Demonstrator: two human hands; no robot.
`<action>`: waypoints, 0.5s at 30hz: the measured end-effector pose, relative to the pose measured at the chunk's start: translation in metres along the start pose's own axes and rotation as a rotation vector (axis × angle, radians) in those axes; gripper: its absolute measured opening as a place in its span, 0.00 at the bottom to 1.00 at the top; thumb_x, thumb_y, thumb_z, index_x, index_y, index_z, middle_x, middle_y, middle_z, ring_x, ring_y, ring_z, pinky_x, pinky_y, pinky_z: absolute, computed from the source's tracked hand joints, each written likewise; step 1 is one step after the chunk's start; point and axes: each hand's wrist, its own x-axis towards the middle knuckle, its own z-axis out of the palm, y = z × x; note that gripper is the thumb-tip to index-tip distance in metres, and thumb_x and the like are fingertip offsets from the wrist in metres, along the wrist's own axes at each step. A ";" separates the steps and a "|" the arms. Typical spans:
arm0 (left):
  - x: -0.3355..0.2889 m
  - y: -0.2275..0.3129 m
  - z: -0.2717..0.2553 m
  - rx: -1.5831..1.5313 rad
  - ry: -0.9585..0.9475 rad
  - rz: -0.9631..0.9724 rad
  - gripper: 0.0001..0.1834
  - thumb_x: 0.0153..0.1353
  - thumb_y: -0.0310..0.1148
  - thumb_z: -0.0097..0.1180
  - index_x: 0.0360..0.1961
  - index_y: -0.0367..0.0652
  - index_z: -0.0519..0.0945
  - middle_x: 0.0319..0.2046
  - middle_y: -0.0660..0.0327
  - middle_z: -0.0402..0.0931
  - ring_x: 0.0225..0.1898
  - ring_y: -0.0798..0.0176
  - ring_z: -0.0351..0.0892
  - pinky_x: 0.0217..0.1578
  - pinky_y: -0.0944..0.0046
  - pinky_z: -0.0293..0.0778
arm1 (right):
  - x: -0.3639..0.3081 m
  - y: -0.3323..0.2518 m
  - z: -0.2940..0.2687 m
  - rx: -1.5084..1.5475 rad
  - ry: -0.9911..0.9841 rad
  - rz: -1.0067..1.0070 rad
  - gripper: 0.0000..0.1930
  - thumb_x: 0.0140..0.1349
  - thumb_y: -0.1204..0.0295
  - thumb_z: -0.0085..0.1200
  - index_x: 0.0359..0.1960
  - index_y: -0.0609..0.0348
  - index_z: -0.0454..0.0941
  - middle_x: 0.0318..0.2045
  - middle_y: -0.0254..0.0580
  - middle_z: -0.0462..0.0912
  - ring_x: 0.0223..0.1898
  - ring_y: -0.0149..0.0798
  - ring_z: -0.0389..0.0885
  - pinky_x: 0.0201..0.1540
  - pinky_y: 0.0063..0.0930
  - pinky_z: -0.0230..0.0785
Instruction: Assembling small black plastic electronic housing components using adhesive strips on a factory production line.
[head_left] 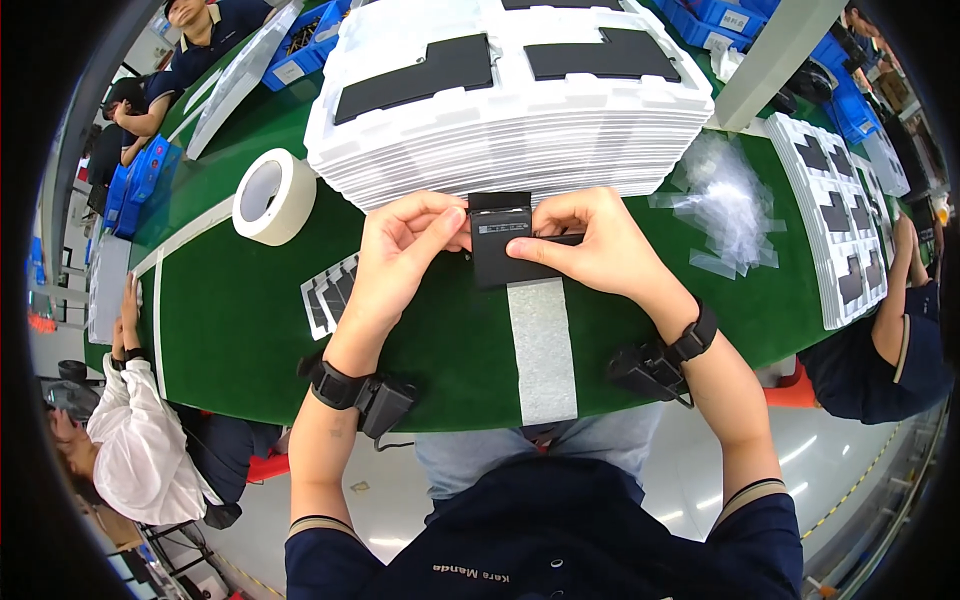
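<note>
Near the middle of the green table, both my hands hold a flat black part [490, 265] with a small printed label and a raised flap at its far edge. My left hand [405, 245] is closed, thumb and forefinger pinching at the part's upper left edge. With its thumb pressed on the face and the fingers curled behind, my right hand [592, 245] grips the right side. The fingertips behind the part are hidden. Just beyond my hands rises a tall stack of white trays [420, 150], its top one holding black L-shaped parts [605, 55].
A roll of cream tape [272, 197] stands left, near a sticker sheet [328, 298] partly behind my left forearm. Clear film strips [728, 210] are heaped right, before another tray stack [815, 235]. A pale strip [543, 350] runs along the green table [230, 320]. Co-workers sit either side.
</note>
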 end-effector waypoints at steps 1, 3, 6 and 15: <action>0.000 0.000 0.001 -0.001 -0.001 -0.001 0.08 0.64 0.29 0.53 0.40 0.35 0.77 0.30 0.59 0.81 0.31 0.70 0.80 0.37 0.70 0.75 | 0.000 0.000 0.000 0.000 0.001 0.002 0.15 0.50 0.68 0.66 0.18 0.67 0.75 0.12 0.37 0.72 0.17 0.24 0.67 0.22 0.20 0.63; -0.001 0.002 0.001 -0.009 0.003 0.018 0.09 0.64 0.29 0.53 0.40 0.34 0.77 0.30 0.57 0.81 0.31 0.68 0.80 0.37 0.69 0.75 | 0.001 -0.001 0.000 -0.006 -0.005 0.008 0.15 0.49 0.68 0.66 0.18 0.67 0.75 0.12 0.37 0.72 0.16 0.24 0.67 0.21 0.21 0.62; -0.001 0.003 0.002 -0.015 -0.001 0.012 0.09 0.64 0.29 0.53 0.40 0.34 0.77 0.30 0.57 0.81 0.32 0.68 0.81 0.37 0.69 0.76 | 0.001 0.000 0.000 -0.005 0.008 -0.007 0.16 0.49 0.67 0.66 0.17 0.67 0.74 0.12 0.36 0.72 0.16 0.23 0.66 0.21 0.21 0.61; -0.001 0.002 0.002 0.010 0.009 0.014 0.09 0.64 0.29 0.53 0.41 0.34 0.77 0.30 0.56 0.81 0.32 0.67 0.81 0.38 0.68 0.76 | 0.002 0.005 0.001 0.031 0.013 -0.015 0.16 0.50 0.67 0.66 0.17 0.66 0.74 0.11 0.35 0.71 0.16 0.23 0.66 0.20 0.20 0.60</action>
